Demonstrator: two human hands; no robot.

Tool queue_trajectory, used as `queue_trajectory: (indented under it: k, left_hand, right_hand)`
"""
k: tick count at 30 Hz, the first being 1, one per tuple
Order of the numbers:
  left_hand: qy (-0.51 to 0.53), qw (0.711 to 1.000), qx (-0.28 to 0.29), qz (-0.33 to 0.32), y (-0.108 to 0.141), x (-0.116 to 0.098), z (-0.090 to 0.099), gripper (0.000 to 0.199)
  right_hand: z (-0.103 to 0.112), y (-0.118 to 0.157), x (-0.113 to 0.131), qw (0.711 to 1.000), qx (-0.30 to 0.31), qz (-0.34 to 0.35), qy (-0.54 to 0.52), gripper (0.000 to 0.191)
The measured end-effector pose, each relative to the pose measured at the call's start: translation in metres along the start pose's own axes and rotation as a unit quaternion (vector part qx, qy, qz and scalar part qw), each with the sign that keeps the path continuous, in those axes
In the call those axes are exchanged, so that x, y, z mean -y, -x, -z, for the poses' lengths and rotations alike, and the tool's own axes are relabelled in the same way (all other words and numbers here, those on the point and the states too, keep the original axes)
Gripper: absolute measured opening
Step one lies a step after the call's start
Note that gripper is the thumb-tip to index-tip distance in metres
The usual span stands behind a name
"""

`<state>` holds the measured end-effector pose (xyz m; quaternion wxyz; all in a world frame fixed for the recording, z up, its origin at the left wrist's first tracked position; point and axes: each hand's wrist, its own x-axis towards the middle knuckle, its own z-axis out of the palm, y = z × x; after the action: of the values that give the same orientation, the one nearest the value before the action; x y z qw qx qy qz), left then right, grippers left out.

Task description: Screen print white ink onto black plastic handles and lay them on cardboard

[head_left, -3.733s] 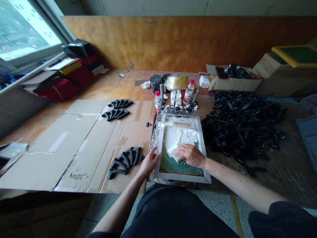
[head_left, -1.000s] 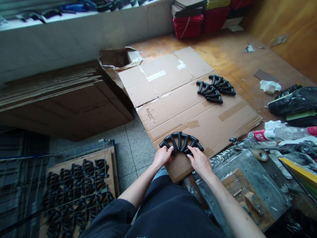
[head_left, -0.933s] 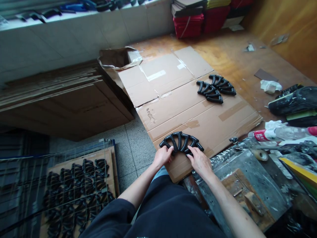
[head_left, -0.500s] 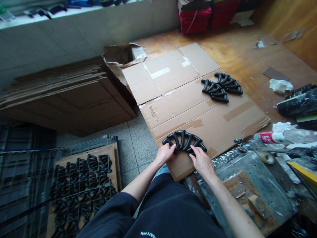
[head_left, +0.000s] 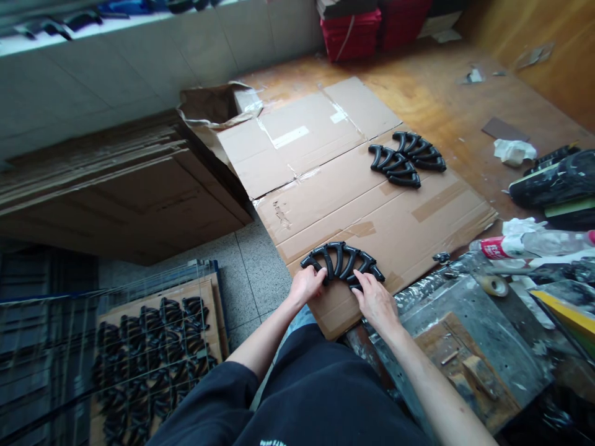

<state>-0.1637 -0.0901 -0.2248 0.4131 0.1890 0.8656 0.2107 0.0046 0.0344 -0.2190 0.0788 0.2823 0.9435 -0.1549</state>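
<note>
Both my hands rest on a fan of overlapping black curved plastic pieces (head_left: 341,263) lying near the front edge of a flattened cardboard sheet (head_left: 325,204). My left hand (head_left: 307,286) grips the fan's left end. My right hand (head_left: 374,302) holds its right end, with the fingers over the lowest pieces. Their undersides are hidden. Farther back on the same sheet lie two more fans of black pieces (head_left: 395,167), (head_left: 419,152), close together and out of reach of my fingers.
At lower left, a wire rack (head_left: 153,353) stands over rows of black pieces. A stack of flattened cardboard (head_left: 116,192) lies left of the sheet. On the right are a paint-stained metal work board (head_left: 469,316), a tape roll (head_left: 493,285) and a plastic bottle (head_left: 530,244).
Compared with the oldest frame, my view has swung left and my hands have moved from the white-coated screen frame to the black fan. Over the last second they stay on the fan.
</note>
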Motion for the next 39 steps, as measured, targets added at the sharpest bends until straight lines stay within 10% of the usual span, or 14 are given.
queue_trajectory:
  k: [26, 32, 35, 39]
  left_hand:
    - [-0.038, 0.999, -0.024, -0.008, -0.003, -0.003, 0.007, 0.043]
    - [-0.13, 0.946, -0.208, -0.214, 0.011, -0.011, -0.001, 0.032]
    - [-0.184, 0.903, -0.21, -0.325, 0.011, -0.026, -0.008, 0.029]
    - [-0.267, 0.892, -0.188, -0.311, 0.009, -0.043, -0.014, 0.033]
  right_hand:
    - [0.012, -0.004, 0.0, 1.0, -0.016, -0.016, -0.012, 0.044]
    - [0.014, -0.003, 0.001, 0.999, -0.015, -0.029, -0.021, 0.044]
    - [0.016, -0.004, 0.002, 0.999, -0.003, -0.036, -0.02, 0.044]
    - [0.018, -0.009, 0.005, 0.999, 0.02, -0.05, -0.01, 0.041]
